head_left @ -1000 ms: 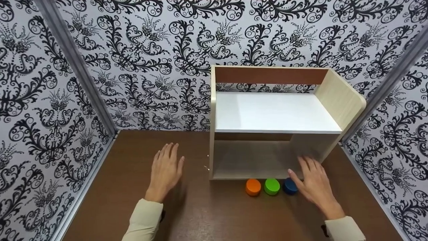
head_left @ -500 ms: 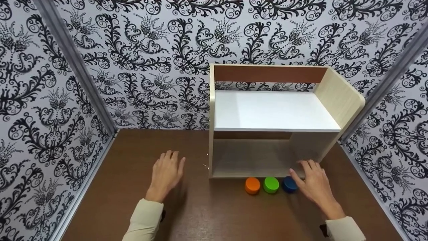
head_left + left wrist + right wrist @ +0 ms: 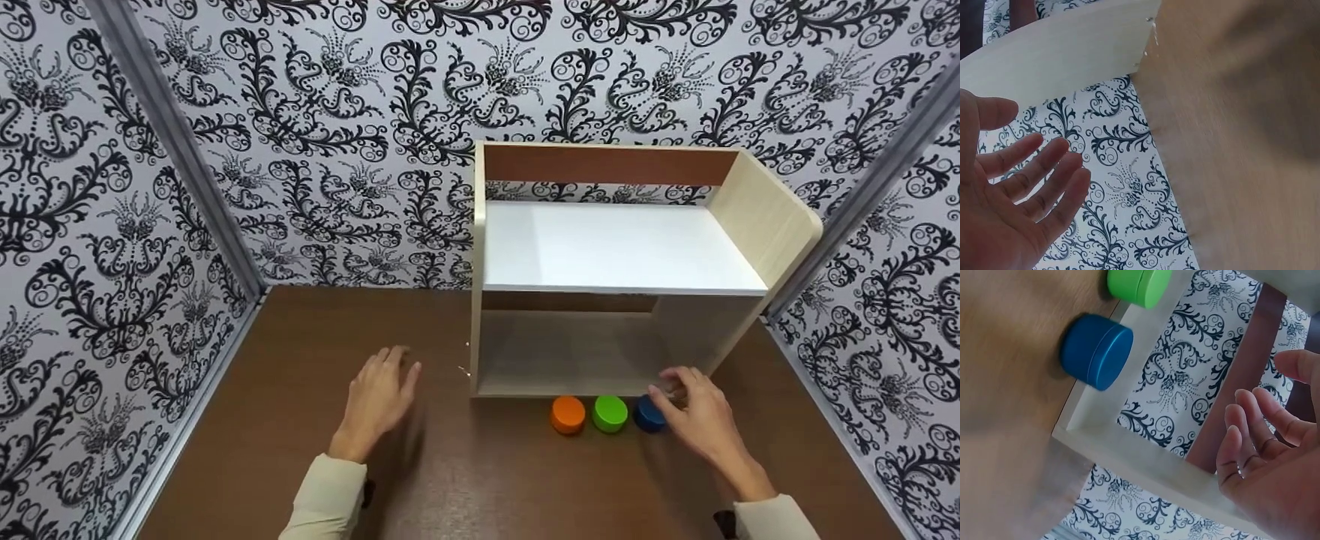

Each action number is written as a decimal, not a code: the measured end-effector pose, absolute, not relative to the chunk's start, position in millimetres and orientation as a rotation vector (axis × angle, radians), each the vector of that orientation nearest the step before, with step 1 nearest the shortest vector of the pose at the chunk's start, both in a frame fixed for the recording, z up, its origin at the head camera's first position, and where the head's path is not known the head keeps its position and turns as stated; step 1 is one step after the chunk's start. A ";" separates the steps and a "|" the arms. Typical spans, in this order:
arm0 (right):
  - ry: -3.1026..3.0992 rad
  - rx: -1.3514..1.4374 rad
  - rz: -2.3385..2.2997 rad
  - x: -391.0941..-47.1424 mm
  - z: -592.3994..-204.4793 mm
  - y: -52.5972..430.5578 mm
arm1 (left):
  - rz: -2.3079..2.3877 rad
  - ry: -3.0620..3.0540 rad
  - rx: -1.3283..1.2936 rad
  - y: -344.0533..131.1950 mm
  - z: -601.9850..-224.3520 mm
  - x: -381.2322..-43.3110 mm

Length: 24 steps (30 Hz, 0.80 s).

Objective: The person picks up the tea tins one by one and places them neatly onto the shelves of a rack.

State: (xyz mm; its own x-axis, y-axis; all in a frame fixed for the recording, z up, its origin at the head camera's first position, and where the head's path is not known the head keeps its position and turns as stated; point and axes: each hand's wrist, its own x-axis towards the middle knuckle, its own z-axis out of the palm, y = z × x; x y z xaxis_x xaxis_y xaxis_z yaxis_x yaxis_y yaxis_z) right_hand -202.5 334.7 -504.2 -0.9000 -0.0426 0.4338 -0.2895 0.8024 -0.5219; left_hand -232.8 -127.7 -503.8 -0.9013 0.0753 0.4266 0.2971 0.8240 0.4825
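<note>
Three round lidded containers stand in a row on the brown table, along the front edge of a shelf unit. From left to right they are an orange container, a green container and a blue container. My right hand hovers over the right side of the blue one, partly covering it in the head view. The right wrist view shows that hand's fingers loosely bent, with nothing in them. My left hand hangs over the table left of the shelf, fingers relaxed and holding nothing.
The shelf unit has a white upper board, pale side panels and a lower compartment facing me. Walls with black scroll patterns enclose the table at the back and both sides. Small pale marks show beside the shelf's left panel.
My right hand has drawn back slightly from the compartment, and its fingers have bent more. My left hand has lowered a little toward me. The containers stay in place.
</note>
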 end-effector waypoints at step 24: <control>-2.580 0.200 1.104 -180.3 -512.9 297.7 | -1.306 -2.192 -0.473 -78.0 -397.8 -266.2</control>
